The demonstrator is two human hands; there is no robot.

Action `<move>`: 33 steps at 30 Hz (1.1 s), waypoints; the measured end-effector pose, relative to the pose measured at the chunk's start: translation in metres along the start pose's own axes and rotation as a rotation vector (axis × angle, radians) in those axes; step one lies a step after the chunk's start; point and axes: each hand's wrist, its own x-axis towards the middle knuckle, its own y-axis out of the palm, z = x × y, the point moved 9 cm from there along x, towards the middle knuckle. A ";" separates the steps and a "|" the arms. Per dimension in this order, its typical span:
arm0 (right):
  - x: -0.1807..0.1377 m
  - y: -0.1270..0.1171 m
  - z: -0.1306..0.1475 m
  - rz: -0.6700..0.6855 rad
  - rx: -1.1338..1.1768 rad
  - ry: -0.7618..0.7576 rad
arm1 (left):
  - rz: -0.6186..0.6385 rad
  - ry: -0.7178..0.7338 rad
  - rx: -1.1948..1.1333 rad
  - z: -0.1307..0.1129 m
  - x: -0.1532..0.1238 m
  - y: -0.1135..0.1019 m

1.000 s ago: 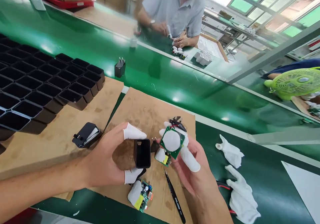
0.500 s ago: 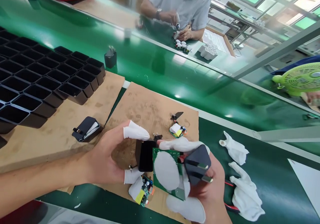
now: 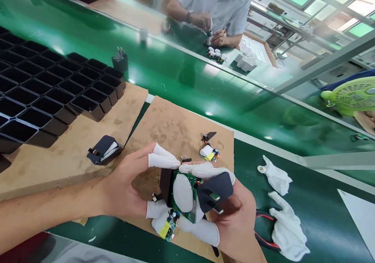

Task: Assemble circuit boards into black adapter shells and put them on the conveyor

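Observation:
My left hand, with white finger cots on thumb and fingers, grips an open black charger housing. My right hand, also in finger cots, holds a green circuit board with a white pad and a black plug cap with metal prongs attached. The board's edge sits at the mouth of the housing. Both hands hover over a brown fibreboard.
Loose circuit boards and a black plug part lie on the boards. A tray of black housings sits at left. A black charger rides the green conveyor. White gloves lie right. A person works opposite.
My right hand brought the circuit board with its plug cap down and left, up against the housing in my left hand. The charger on the conveyor drifted left.

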 end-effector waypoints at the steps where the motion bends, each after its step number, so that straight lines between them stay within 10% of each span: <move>1: 0.000 0.000 0.000 -0.005 -0.019 -0.003 | 0.003 -0.004 0.003 0.000 0.000 0.000; 33: -0.004 0.002 -0.004 0.063 -0.208 -0.092 | 0.008 0.003 -0.005 0.001 -0.002 0.000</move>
